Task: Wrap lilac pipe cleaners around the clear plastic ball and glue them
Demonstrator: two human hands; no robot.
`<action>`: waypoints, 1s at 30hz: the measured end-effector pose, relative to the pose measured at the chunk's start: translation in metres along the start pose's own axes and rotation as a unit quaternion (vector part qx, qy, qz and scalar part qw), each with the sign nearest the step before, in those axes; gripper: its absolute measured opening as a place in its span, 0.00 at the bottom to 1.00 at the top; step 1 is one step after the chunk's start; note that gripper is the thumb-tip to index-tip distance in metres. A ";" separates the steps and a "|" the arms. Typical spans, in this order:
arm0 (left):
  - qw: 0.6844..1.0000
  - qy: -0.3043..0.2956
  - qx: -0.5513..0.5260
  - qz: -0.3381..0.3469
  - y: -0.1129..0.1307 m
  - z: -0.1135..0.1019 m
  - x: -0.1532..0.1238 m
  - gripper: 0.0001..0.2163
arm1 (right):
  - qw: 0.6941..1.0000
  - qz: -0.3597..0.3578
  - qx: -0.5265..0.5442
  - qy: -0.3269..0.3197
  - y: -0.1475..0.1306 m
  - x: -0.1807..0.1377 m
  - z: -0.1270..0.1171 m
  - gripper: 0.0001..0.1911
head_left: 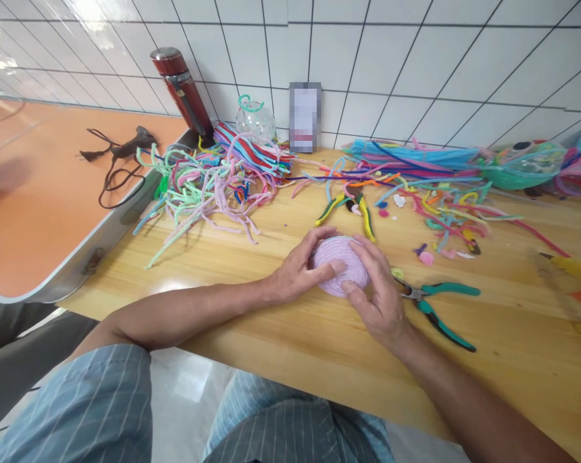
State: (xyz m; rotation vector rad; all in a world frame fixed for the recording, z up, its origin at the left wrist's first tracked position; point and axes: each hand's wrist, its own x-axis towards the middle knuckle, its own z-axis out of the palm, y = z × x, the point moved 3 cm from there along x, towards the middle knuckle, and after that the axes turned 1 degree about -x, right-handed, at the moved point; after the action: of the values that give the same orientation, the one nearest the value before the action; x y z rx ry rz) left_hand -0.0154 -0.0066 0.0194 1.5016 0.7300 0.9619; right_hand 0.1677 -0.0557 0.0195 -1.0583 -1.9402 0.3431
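Note:
Between my two hands is a round lilac coil of pipe cleaner (337,257), wound in rings into a dome-like shape, just over the wooden table. My left hand (302,267) grips its left side, the thumb lying across the front. On the right side my right hand (377,289) is curved around it, thumb at the lower edge and fingers over the top. The underside of the coil is hidden. Close to my right hand lie pliers with teal handles (428,299), jaws toward the hand. Behind the coil are yellow-and-green handled pliers (350,206).
Loose pipe cleaners (213,186) heap at the back left, with more bundles (410,161) along the wall. A red thermos (181,90), a clear ball (255,121) and a phone (304,116) stand behind. An orange table (39,193) adjoins at left, with a black cable (116,167).

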 end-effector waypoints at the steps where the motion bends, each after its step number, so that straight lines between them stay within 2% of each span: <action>1: 1.000 -0.006 0.001 0.000 0.000 -0.001 0.000 0.33 | 1.000 0.001 -0.002 0.001 0.000 0.000 0.000 0.33; 7: 0.999 -0.008 0.033 0.011 -0.003 -0.001 -0.001 0.35 | 1.000 0.000 0.002 -0.022 0.000 0.000 -0.004 0.35; 13: 0.993 -0.007 0.103 0.056 -0.004 -0.003 -0.008 0.37 | 0.999 -0.014 -0.002 -0.032 -0.003 -0.002 -0.004 0.35; 18: 0.991 -0.024 0.107 0.080 -0.003 -0.004 -0.013 0.41 | 0.999 -0.022 -0.023 -0.044 -0.007 -0.004 -0.003 0.37; 25: 0.998 -0.021 0.052 0.010 -0.005 -0.001 -0.016 0.40 | 0.999 -0.011 -0.012 -0.048 -0.010 -0.003 -0.005 0.39; 30: 0.999 -0.016 0.035 -0.003 -0.009 -0.002 -0.015 0.39 | 0.999 -0.002 -0.021 -0.041 -0.008 -0.004 -0.002 0.37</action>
State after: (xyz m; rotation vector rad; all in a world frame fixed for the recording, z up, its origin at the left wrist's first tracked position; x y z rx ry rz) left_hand -0.0232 -0.0175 0.0081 1.5710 0.7505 0.9148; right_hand 0.1660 -0.0641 0.0230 -1.0822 -2.0306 0.3486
